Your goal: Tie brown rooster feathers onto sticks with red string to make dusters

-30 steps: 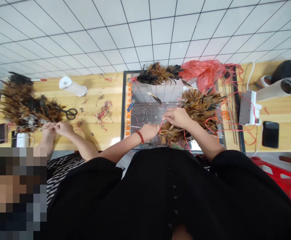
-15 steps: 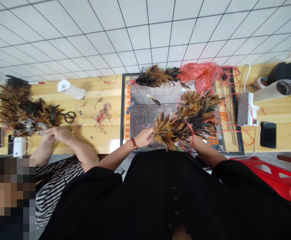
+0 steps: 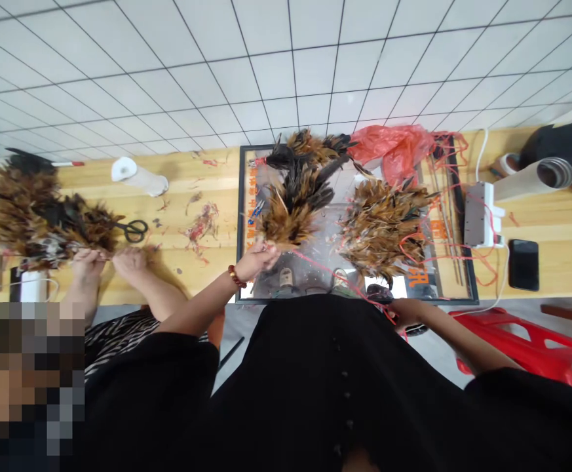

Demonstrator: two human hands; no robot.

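My left hand point(image 3: 259, 259), with a beaded bracelet at the wrist, is closed round the lower end of a bundle of brown and black feathers point(image 3: 293, 210), whose dark tips point up and right. A red plastic string point(image 3: 322, 267) runs taut from that end to my right hand point(image 3: 403, 313), which is closed on it past the front edge of the table. A larger pile of brown feathers point(image 3: 384, 223) lies on the glass-topped frame point(image 3: 467, 262) between my hands. Another feather bundle point(image 3: 310, 147) lies along the back.
To the left, a co-worker's hands point(image 3: 89, 259) hold feathers, with black scissors point(image 3: 133, 229) nearby. A white roll point(image 3: 141, 177) stands behind. At right are a power strip point(image 3: 479, 213), a phone point(image 3: 524, 264) and a red stool point(image 3: 521, 337). A red plastic bag point(image 3: 396, 147) lies at the back.
My left hand has moved left with the feather bundle, now tipped more upright and away from the pile. My right hand has drawn right and toward me, pulling the string tight.
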